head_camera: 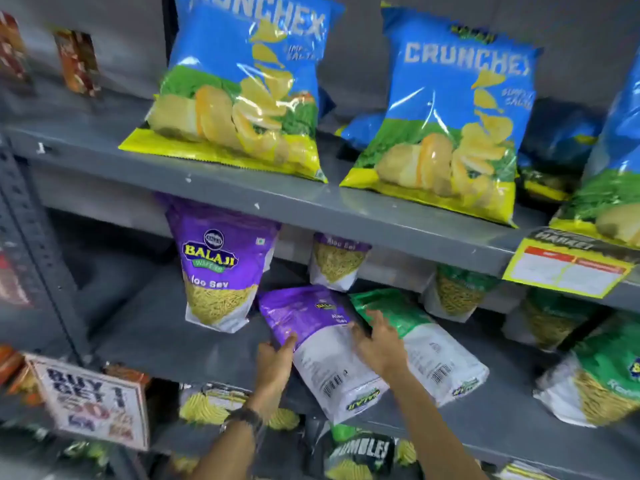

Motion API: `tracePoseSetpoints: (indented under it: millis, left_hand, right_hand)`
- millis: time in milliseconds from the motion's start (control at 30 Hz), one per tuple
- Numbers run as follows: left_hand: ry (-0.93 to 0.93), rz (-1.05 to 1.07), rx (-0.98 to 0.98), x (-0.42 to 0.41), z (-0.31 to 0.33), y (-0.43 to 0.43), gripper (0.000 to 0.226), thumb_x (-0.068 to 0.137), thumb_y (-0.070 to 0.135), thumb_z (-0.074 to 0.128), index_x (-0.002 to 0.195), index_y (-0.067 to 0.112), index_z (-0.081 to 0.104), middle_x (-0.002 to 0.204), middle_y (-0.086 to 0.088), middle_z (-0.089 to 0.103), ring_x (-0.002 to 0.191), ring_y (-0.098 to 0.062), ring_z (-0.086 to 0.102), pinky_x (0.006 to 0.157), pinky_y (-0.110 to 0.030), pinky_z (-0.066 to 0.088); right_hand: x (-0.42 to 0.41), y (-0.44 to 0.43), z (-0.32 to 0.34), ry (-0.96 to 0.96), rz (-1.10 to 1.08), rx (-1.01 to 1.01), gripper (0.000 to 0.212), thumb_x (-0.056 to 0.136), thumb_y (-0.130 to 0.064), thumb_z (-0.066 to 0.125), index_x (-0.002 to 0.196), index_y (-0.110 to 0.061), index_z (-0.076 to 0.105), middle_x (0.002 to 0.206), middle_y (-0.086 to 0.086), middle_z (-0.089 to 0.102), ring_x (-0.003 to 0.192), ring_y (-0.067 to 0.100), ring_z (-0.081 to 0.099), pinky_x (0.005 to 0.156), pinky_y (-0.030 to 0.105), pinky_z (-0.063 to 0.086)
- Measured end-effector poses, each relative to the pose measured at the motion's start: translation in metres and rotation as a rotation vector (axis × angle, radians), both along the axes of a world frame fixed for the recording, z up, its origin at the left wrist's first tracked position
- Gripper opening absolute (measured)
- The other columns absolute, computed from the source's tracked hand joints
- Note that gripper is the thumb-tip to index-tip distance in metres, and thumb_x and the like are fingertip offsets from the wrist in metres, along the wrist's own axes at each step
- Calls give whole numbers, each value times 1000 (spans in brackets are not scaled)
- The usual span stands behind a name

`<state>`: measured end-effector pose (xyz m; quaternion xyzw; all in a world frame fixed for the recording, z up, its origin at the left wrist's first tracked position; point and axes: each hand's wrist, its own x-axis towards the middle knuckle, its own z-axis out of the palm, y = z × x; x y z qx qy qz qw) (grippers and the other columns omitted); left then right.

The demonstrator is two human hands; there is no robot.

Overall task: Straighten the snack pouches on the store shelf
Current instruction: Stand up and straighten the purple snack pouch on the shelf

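Note:
A purple and white snack pouch (318, 344) lies flat on its face on the middle shelf (166, 334), back side up, its bottom hanging over the front edge. My left hand (275, 358) grips its left edge. My right hand (379, 344) rests with spread fingers on its right edge and on the green and white pouch (429, 348) lying flat beside it. An upright purple Aloo Sev pouch (218, 268) stands to the left. Another purple pouch (337, 261) stands behind.
Green pouches (599, 379) stand and lean at the right of the same shelf. Blue Crunchex chip bags (242, 88) sit on the shelf above, with a yellow price tag (568, 268) on its edge. A "Buy 1 Get 1" sign (91, 403) hangs lower left.

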<state>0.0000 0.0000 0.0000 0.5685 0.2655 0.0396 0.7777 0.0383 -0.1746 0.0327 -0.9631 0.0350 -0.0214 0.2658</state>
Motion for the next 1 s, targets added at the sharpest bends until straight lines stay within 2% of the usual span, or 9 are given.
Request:
tracePoseSetpoints:
  millis: [100, 167, 233, 300, 433, 567, 667, 833, 1000]
  left_hand:
    - [200, -131, -254, 8, -8, -3, 24, 81, 22, 68, 97, 7, 59, 82, -9, 60, 83, -24, 56, 73, -35, 47]
    - [208, -165, -253, 12, -18, -4, 36, 76, 23, 73, 105, 6, 61, 86, -10, 63, 78, -20, 58, 66, -33, 48]
    - [224, -145, -207, 12, -18, -4, 41, 72, 22, 77, 106, 4, 62, 91, -11, 65, 78, -20, 60, 67, -34, 49]
    - [196, -126, -190, 7, -12, -4, 34, 72, 22, 77, 98, 5, 64, 84, -9, 67, 75, -20, 62, 67, -34, 51]
    - [94, -100, -87, 7, 4, 0, 33, 70, 24, 79, 94, 10, 61, 85, -8, 69, 80, -22, 64, 71, -36, 54]
    - [-163, -76, 142, 37, 33, 4, 24, 72, 12, 78, 83, 13, 56, 81, -5, 67, 60, -3, 64, 52, -19, 51]
    - [-336, -104, 331, 59, 42, 10, 38, 64, 16, 83, 92, 9, 59, 85, -5, 69, 70, -7, 65, 60, -11, 49]
    - [-369, -159, 496, 69, 29, 18, 62, 54, 47, 77, 97, 6, 58, 96, -17, 72, 87, -32, 68, 78, -41, 52]
    - [-428, 86, 449, 35, 16, -1, 61, 62, 30, 81, 113, 33, 48, 113, 8, 58, 100, -4, 60, 81, -17, 50]
  right_hand:
    - [19, -8, -4, 264, -9, 288, 59, 74, -57, 63, 116, -17, 48, 114, 16, 64, 101, 33, 63, 84, 37, 51]
    - [22, -13, 1, 426, 4, 467, 59, 78, -42, 68, 121, -10, 46, 117, 10, 60, 104, 26, 60, 81, 27, 47]
    - [22, -19, 0, 468, 48, 593, 44, 77, -27, 73, 110, -12, 48, 98, 1, 63, 84, 15, 62, 65, 19, 50]
    - [21, -22, -4, 425, 74, 700, 44, 71, -13, 78, 106, -10, 51, 88, -4, 64, 77, 11, 63, 60, 19, 51]
    - [28, -27, -1, 286, 160, 746, 77, 51, 3, 86, 117, -8, 48, 91, 3, 69, 83, 16, 66, 75, 27, 54]
    - [46, -27, 22, 128, 226, 739, 89, 40, 1, 89, 117, -9, 43, 91, -4, 64, 73, -2, 65, 63, 12, 50]
    - [54, -17, 20, -2, 181, 759, 89, 41, 7, 89, 115, -8, 42, 93, -5, 63, 70, -9, 64, 66, 12, 52]
    - [47, -12, 4, -36, 151, 826, 80, 42, -4, 90, 110, -14, 49, 95, -3, 67, 73, -7, 65, 68, 15, 53]
    - [58, -23, 29, -58, 216, 1111, 59, 54, 4, 81, 105, -13, 56, 96, 1, 72, 86, 12, 68, 76, 26, 56]
